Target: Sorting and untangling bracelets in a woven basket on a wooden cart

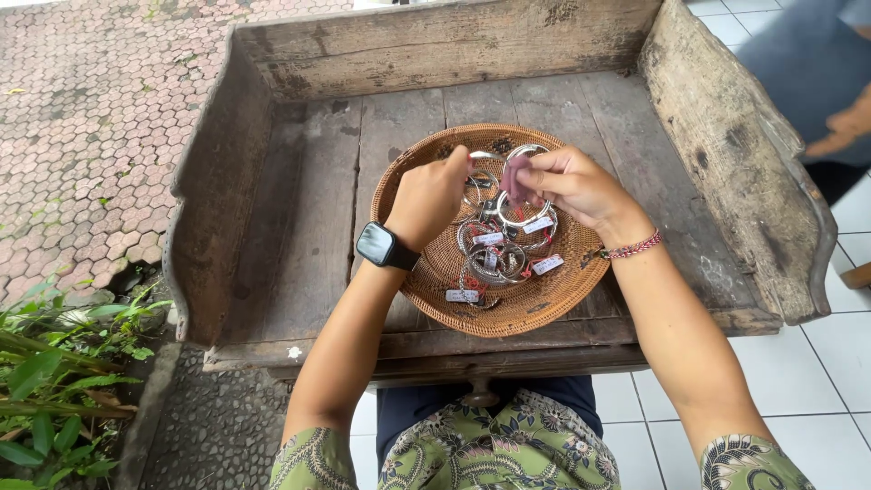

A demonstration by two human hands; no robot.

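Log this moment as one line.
left hand: holds bangle | right hand: rubs it with cloth | under: woven tray of tagged bangles

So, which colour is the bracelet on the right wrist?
The bracelet is red and pink, braided; the head view shows it.

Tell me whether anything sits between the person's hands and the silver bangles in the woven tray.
Nothing visible does. The left hand and right hand hover directly over the woven tray, the right pinching a pinkish cloth against one silver bangle. The other tagged bangles lie uncovered below.
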